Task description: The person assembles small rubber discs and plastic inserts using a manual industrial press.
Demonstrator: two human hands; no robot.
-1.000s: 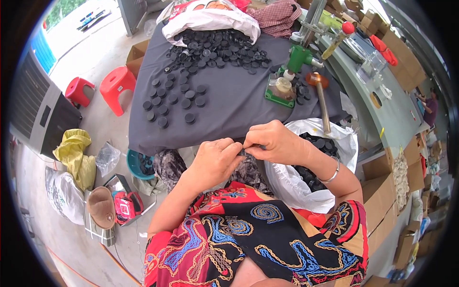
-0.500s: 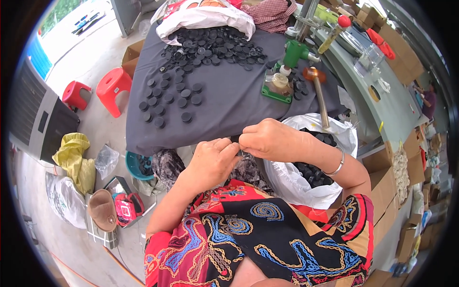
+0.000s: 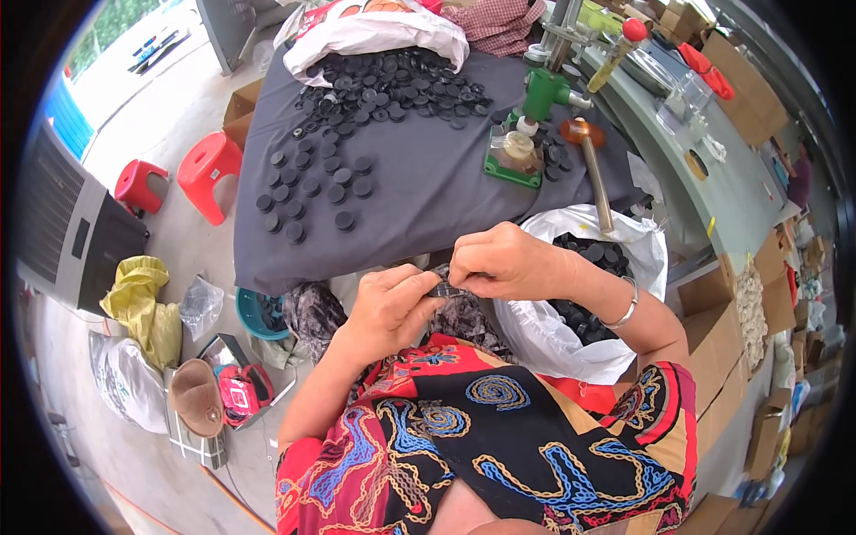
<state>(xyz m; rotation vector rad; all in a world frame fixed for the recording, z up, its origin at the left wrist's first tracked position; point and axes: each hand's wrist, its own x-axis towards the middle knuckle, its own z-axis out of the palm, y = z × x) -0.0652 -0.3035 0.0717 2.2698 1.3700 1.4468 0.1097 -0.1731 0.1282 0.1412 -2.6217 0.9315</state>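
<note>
Close to my lap, just off the cloth's front edge, my left hand [image 3: 388, 308] and my right hand [image 3: 510, 260] meet fingertip to fingertip. Between them is a small black round cap [image 3: 445, 290], partly hidden by the fingers. Both hands are closed on it, the left from its left side and the right from above and the right. Similar loose black caps [image 3: 335, 193] stand on the grey cloth beyond my left hand. Beside my right forearm a white sack [image 3: 571, 352] holds many more black caps [image 3: 615, 257].
A green hand press [image 3: 541, 94] stands on the cloth-covered table [image 3: 419, 178], with a mallet [image 3: 590, 160] beside it. At the back, caps spill from a white bag [image 3: 383, 36]. A teal basin [image 3: 251, 316] sits low at left; red stools [image 3: 209, 174] are beyond it.
My hands have parted slightly and the fingers have shifted, so more of the black cap shows between them. The view has moved a little.
</note>
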